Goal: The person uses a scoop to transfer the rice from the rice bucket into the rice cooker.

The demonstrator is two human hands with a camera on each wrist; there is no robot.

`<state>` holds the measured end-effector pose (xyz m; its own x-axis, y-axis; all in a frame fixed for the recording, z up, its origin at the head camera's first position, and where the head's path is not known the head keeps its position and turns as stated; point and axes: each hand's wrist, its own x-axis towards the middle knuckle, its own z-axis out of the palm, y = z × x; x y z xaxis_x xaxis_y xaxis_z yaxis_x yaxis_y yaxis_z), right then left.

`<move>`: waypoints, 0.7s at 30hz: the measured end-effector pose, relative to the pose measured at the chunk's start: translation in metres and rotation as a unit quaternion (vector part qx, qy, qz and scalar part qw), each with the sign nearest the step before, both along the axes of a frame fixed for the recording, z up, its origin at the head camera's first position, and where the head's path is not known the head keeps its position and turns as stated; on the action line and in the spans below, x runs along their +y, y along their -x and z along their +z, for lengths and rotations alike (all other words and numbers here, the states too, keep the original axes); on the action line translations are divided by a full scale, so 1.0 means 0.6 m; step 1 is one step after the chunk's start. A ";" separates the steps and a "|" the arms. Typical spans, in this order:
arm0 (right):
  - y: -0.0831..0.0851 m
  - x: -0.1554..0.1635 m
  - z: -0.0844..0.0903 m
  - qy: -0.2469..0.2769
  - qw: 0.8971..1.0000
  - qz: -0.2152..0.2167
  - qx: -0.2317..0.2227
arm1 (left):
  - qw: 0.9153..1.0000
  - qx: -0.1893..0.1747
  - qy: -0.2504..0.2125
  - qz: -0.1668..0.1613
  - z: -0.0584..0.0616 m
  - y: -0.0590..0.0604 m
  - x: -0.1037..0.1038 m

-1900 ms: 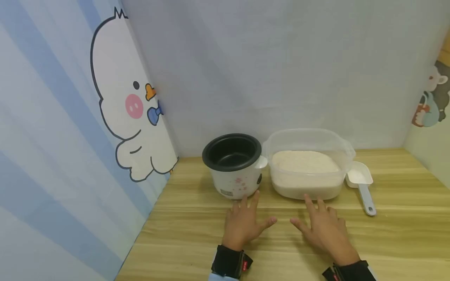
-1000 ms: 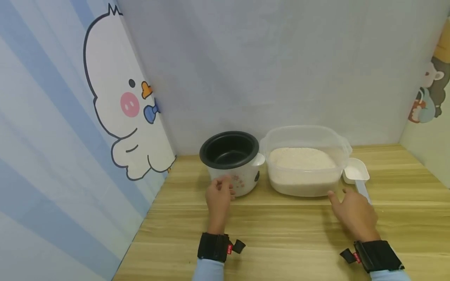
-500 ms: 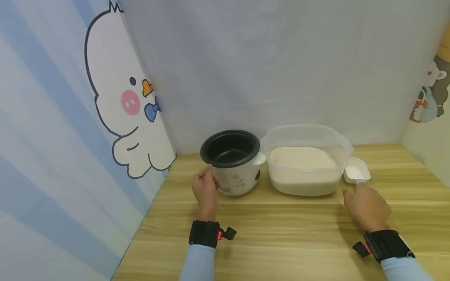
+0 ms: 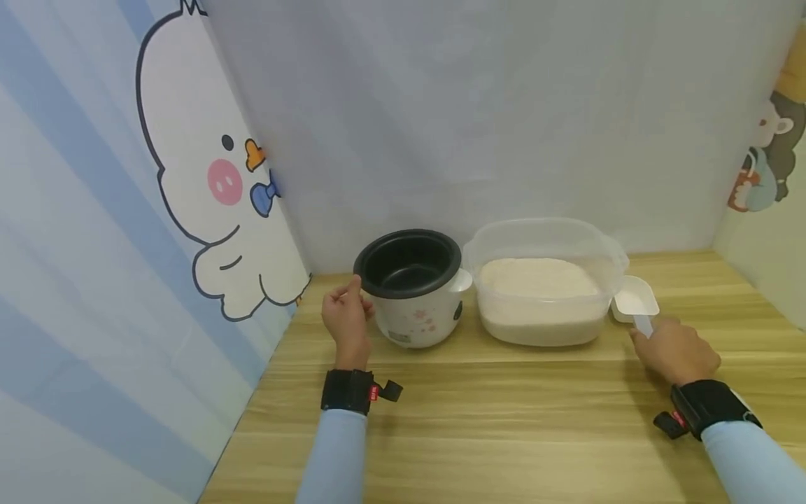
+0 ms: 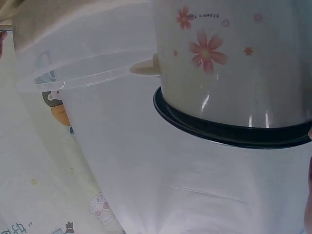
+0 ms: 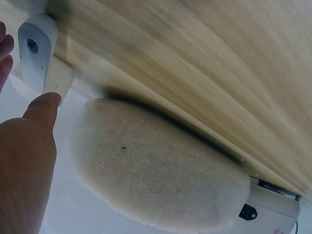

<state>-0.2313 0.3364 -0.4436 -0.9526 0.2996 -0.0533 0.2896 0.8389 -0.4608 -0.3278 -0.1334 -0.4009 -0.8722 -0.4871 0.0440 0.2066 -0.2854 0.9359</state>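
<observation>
So from my end, both hands have moved off the table's near edge since a couple of seconds ago. The left hand [image 4: 345,316] is now up against the left side of the rice cooker [image 4: 415,290], fingers [image 4: 350,285] loosely curled and touching just under its black rim, more steadying than gripping I think. The right hand [image 4: 676,348] has slid out right and sits on the handle of the white scoop [image 4: 636,304]; its fingers look curled onto the handle, but I can't tell how firm the hold is. The scoop lies by the right side of the clear rice tub [image 4: 544,290], toward the table's back edge. Looks to me like scooping is about to start, with no rice lifted yet.
</observation>
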 end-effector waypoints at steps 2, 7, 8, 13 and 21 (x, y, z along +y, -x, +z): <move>0.004 0.003 -0.001 0.003 1.000 0.011 -0.006 | 1.000 -0.001 0.010 -0.001 0.003 0.005 -0.001; 0.011 0.011 -0.005 0.030 0.998 0.025 -0.043 | 1.000 0.003 0.020 -0.003 0.008 0.017 0.000; 0.012 0.014 -0.006 0.037 0.998 0.027 -0.049 | 1.000 0.004 0.020 -0.003 0.008 0.020 0.001; 0.022 0.030 -0.019 0.091 0.993 0.052 -0.057 | 1.000 -0.001 0.011 -0.004 0.005 0.032 0.002; 0.040 0.064 -0.032 0.198 0.972 0.075 -0.100 | 0.998 -0.022 -0.031 -0.042 -0.001 0.048 0.001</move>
